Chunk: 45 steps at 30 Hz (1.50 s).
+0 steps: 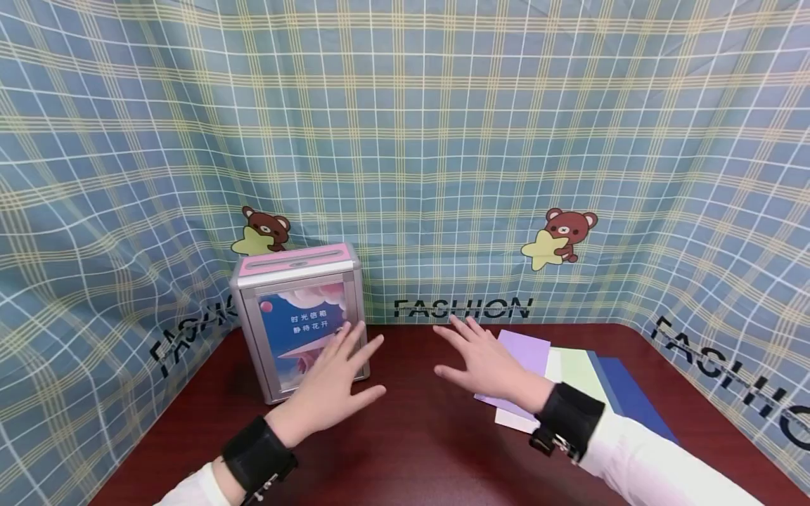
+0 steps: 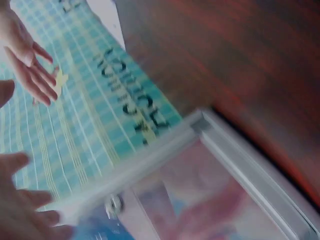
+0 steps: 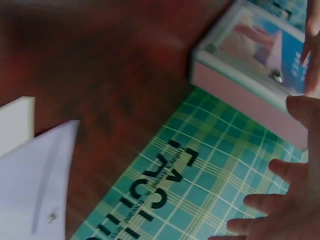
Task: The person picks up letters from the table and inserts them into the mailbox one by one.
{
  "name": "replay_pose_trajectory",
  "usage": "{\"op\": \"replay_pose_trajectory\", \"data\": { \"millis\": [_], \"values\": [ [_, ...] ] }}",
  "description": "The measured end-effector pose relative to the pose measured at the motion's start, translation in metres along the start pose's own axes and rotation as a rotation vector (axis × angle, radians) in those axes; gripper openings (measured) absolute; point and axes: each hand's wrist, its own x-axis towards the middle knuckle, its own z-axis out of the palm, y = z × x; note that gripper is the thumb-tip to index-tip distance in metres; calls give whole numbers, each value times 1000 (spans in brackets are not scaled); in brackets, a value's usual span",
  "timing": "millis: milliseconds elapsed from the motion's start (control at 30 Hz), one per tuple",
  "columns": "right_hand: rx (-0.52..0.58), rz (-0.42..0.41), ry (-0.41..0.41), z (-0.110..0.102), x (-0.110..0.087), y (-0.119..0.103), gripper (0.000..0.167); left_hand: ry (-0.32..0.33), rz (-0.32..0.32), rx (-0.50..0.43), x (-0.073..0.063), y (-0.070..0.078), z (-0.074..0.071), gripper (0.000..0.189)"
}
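Observation:
My left hand (image 1: 335,386) hovers in front of a silver-framed letter box (image 1: 258,344) with its fingers spread, holding nothing. The box stands upright at the left, with a pink slotted top and a blue picture panel bearing pale lettering; the hand hides part of that panel. A small round lock (image 2: 114,206) shows on its front in the left wrist view. Fingers apart, my right hand (image 1: 484,358) is raised beside a purple envelope (image 1: 528,351), also holding nothing. The left wrist view shows both hands, blurred at the lower left.
Beneath the purple envelope lie white, pale green (image 1: 579,372) and blue (image 1: 633,393) paper pieces, overlapping on the right of the dark red table (image 1: 411,450). A checked cloth (image 1: 430,176) with printed bears and lettering hangs behind and at both sides.

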Motion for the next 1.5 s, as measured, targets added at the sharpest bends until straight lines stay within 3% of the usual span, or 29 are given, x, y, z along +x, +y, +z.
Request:
{"op": "replay_pose_trajectory", "data": {
  "millis": [100,300,367,467,600,733,900,967,1067,1200,1367,1500],
  "values": [
    [106,-10,-29,-7,24,-5,71,211,43,31,-1,-14,-12,84],
    [314,-42,-69,-10,73,-14,74,678,91,73,2,-57,-43,88],
    [395,-48,-70,-8,88,-19,76,781,66,70,2,-70,-53,89],
    [506,-46,-61,-2,107,-28,79,866,4,-2,0,-90,-65,90],
    [616,-46,-28,16,128,-44,83,865,-126,-210,-4,-111,-75,92],
    [715,-17,-21,39,142,-56,88,765,-251,-450,-3,-123,-79,90],
    [769,7,-23,60,147,-66,91,649,-290,-792,5,-130,-78,80],
    [777,10,-5,66,146,-68,89,629,-296,-878,8,-133,-75,75],
    [810,11,15,71,146,-70,87,641,-300,-951,12,-139,-68,66],
    [829,2,22,75,145,-72,85,717,-263,-1017,15,-144,-59,55],
    [791,-19,40,74,145,-74,84,784,-179,-1048,15,-143,-54,52],
    [762,-28,25,71,144,-74,84,806,-160,-1062,15,-140,-54,52]
  ]
}}
